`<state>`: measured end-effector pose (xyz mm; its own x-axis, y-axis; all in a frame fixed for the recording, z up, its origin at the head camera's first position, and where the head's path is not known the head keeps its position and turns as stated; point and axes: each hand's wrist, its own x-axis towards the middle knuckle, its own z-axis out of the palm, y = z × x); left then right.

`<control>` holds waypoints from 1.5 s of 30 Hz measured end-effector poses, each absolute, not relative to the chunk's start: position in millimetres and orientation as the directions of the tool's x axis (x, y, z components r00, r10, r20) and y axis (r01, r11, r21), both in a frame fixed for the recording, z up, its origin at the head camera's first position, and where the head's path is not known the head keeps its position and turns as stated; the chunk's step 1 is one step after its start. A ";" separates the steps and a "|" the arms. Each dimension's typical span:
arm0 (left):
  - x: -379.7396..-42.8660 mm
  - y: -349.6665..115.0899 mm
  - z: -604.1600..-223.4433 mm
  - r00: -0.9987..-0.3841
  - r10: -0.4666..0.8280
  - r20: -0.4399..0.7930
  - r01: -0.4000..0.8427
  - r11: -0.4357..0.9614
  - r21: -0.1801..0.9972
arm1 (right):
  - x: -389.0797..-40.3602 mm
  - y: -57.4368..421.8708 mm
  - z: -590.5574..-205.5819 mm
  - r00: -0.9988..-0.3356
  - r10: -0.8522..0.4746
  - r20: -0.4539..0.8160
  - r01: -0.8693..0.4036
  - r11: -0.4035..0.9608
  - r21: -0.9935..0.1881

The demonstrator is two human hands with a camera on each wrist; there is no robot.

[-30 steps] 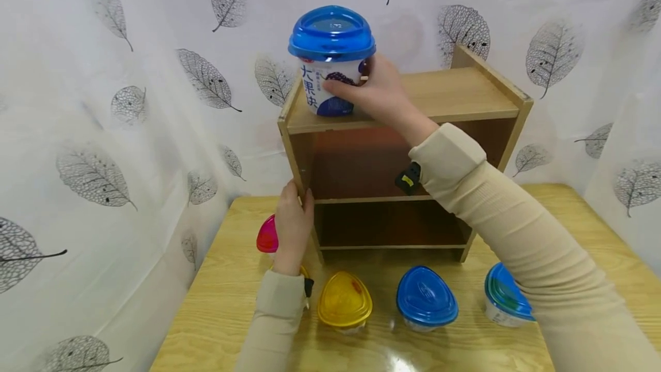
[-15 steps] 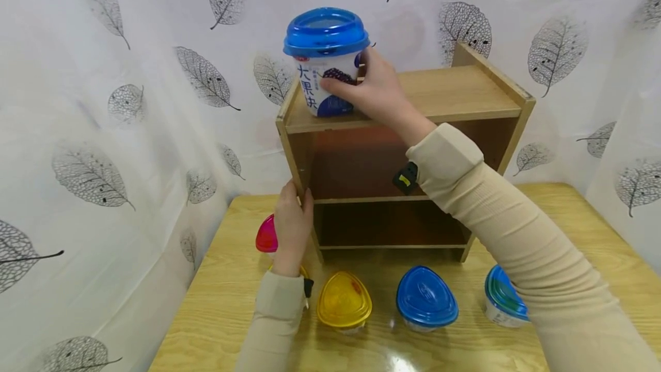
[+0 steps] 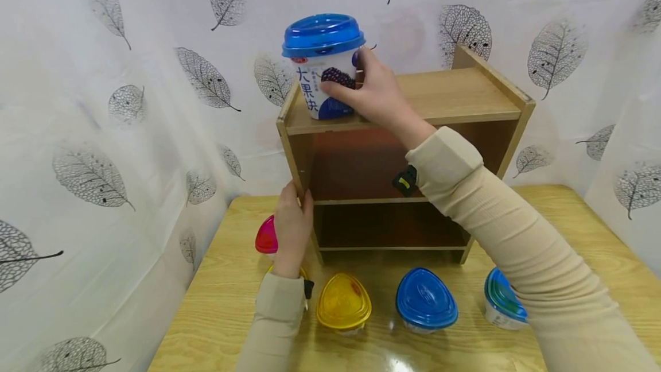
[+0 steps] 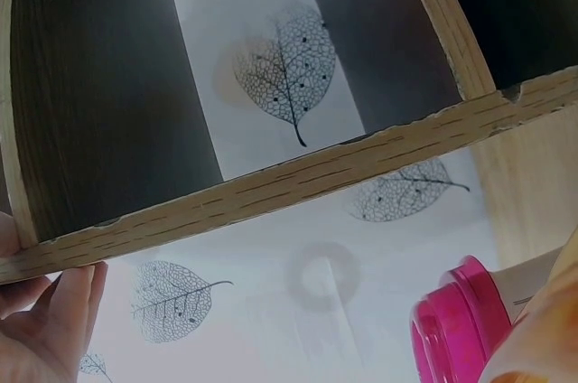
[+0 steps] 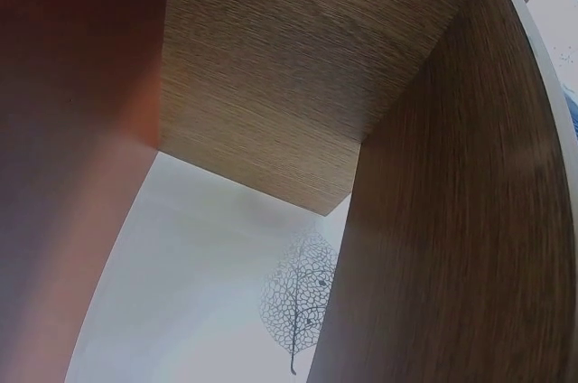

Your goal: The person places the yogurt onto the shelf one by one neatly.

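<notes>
My right hand [image 3: 379, 93] grips a white yogurt cup [image 3: 310, 93] with a blue lid and a blackberry picture, thumb across its front. The cup leans slightly left at the left end of the top board of a small wooden shelf [image 3: 465, 93], its base low over that board. My left hand [image 3: 292, 223] holds the front edge of the shelf's left side panel; in the left wrist view, fingers [image 4: 68, 311] wrap that edge. The right wrist view looks into the shelf's open-backed compartment [image 5: 262, 85], with the right hand out of sight.
On the table [image 3: 206, 303] before the shelf stand a yellow-lidded cup [image 3: 344, 301], a blue-lidded cup [image 3: 427, 297] and another blue-lidded cup [image 3: 503, 297] partly behind the right sleeve. A pink-lidded cup [image 3: 266, 236] and a further yellow lid sit by the left arm. A leaf-print curtain [image 3: 155, 131] hangs behind.
The right hand has shifted the cup a little to the left, and its lid sits lower in the head view. The left hand keeps its hold on the side panel.
</notes>
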<state>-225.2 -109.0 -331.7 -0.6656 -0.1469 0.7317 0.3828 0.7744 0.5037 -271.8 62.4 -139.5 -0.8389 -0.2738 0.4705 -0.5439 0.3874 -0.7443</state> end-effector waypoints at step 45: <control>-227.0 -107.9 -331.7 -0.686 -0.152 0.712 0.368 0.771 0.519 | -148.5 199.6 -267.0 -0.665 -0.275 0.694 -0.714 0.507 -0.483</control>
